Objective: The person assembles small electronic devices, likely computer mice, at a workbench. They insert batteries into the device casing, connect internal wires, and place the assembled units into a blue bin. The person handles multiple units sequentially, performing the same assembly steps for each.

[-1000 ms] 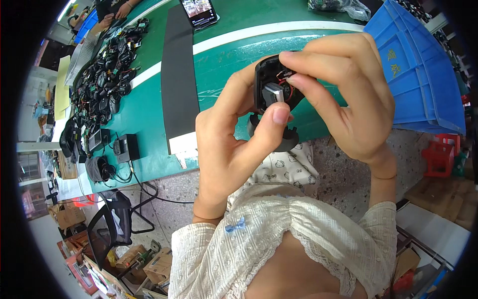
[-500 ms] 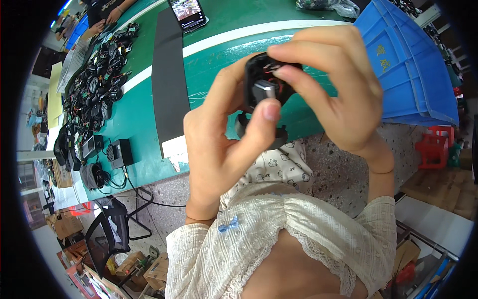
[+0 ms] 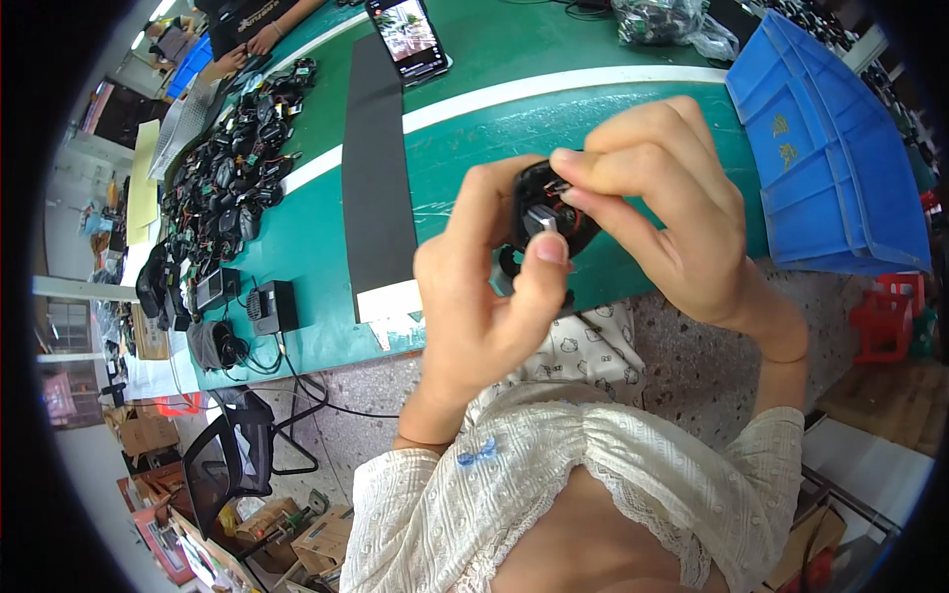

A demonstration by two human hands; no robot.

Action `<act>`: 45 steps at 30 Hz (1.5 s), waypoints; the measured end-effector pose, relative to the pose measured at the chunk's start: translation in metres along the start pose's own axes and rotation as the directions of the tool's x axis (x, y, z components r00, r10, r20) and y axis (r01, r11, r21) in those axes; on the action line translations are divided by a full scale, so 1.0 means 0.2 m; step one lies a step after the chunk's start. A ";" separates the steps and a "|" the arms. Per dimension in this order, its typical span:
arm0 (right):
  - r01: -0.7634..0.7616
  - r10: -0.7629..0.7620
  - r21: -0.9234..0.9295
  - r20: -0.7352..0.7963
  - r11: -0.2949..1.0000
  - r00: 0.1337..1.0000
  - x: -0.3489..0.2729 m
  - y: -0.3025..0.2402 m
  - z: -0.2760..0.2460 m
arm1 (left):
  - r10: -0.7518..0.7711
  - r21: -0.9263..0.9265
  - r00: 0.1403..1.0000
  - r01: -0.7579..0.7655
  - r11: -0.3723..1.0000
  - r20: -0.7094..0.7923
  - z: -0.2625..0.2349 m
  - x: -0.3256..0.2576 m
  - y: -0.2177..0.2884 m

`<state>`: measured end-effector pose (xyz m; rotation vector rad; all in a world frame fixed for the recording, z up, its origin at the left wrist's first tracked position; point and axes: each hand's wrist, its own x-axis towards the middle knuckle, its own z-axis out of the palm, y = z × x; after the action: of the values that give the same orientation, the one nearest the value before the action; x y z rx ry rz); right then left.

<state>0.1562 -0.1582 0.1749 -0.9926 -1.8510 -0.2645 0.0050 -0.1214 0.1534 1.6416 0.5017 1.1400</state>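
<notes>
My left hand (image 3: 484, 267) is wrapped round a black plastic housing (image 3: 520, 212), its thumb pressing on a small cylindrical part with a shiny metal side (image 3: 542, 219) inside. The housing's open side faces up and thin red wires show within. At its far right rim, my right hand (image 3: 672, 198) pinches with thumb and forefinger. A small piece, perhaps a wire end, lies between or beside those fingertips, too small to make out. A curved black part of the same device hangs below the housing, partly hidden by my left thumb.
A long pile of black wired parts (image 3: 232, 168) covers the table's left side. Beyond a dark mat strip (image 3: 376, 178) leans a lit phone (image 3: 410, 40). A blue crate (image 3: 840, 158) stands at right, a black adapter (image 3: 272, 307) at near left. Another person's hands (image 3: 259, 42) are at far left.
The whole view has shifted, so the table and my hands sit lower and further right. Both hands keep their hold on the housing, with the right fingertips still pinched at its rim.
</notes>
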 end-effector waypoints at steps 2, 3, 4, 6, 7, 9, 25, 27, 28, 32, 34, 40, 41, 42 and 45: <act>0.047 -0.047 -0.034 -0.011 0.998 0.999 0.01 0.00 0.01 | -0.012 0.096 1.000 0.013 0.995 -0.014 0.01 0.00 0.01; 0.071 -0.072 -0.054 -0.017 0.996 0.997 0.01 0.00 0.01 | -0.001 0.089 0.999 0.005 0.996 -0.047 0.03 -0.01 0.00; 0.097 -0.099 -0.073 -0.025 0.993 0.995 0.02 0.00 0.01 | 0.015 0.076 0.997 -0.009 0.997 -0.078 0.04 0.00 0.00; 0.146 -0.154 -0.130 -0.049 0.981 0.987 0.02 0.02 0.02 | 0.048 0.041 0.990 -0.043 0.998 -0.134 0.08 0.01 -0.02; 0.161 -0.174 -0.166 -0.066 0.973 0.983 0.01 0.02 0.02 | 0.044 0.048 0.990 -0.038 0.998 -0.131 0.08 0.02 -0.02; 0.198 -0.225 -0.242 -0.090 0.950 0.970 -0.01 0.03 0.06 | 0.039 0.064 0.991 -0.031 0.997 -0.131 0.08 0.03 -0.04; 0.045 -0.004 -0.296 0.138 0.954 0.990 -0.22 -0.08 0.29 | -0.034 0.133 0.971 0.067 0.989 -0.237 -0.14 -0.15 -0.33; 0.006 0.038 -0.196 0.224 0.981 0.974 -0.26 -0.08 0.38 | -0.193 0.012 0.923 0.208 0.978 -0.334 -0.18 -0.21 -0.35; -0.018 0.058 -0.156 0.256 0.988 0.965 -0.28 -0.07 0.43 | -0.231 -0.014 0.913 0.240 0.971 -0.335 -0.22 -0.24 -0.38; -0.194 0.168 0.059 0.296 0.979 0.940 -0.30 -0.10 0.50 | -0.243 0.031 0.884 0.278 0.960 -0.400 -0.27 -0.29 -0.39; -0.176 0.155 0.037 0.320 0.984 0.935 -0.19 -0.09 0.44 | -0.233 0.048 0.868 0.281 0.958 -0.439 -0.31 -0.29 -0.40; -0.005 0.013 -0.033 0.240 0.999 0.971 0.04 -0.13 0.36 | -0.217 -0.077 0.875 0.204 0.976 -0.433 -0.31 -0.21 -0.41; 0.043 -0.038 -0.013 0.237 0.999 0.971 0.03 -0.17 0.39 | -0.219 -0.135 0.895 0.179 0.974 -0.389 -0.31 -0.19 -0.43; 0.047 -0.042 -0.013 0.235 0.999 0.971 0.06 -0.17 0.34 | -0.276 -0.070 0.876 0.271 0.960 -0.395 -0.32 -0.20 -0.43; 0.011 0.004 -0.064 0.218 0.998 0.976 0.23 -0.04 0.28 | -0.198 0.021 0.869 0.232 0.972 -0.454 -0.35 -0.22 -0.37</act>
<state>0.1049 -0.1078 0.1881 -1.0994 -2.0542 -0.2260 -0.0609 -0.0904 0.0686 1.3351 1.0122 1.3462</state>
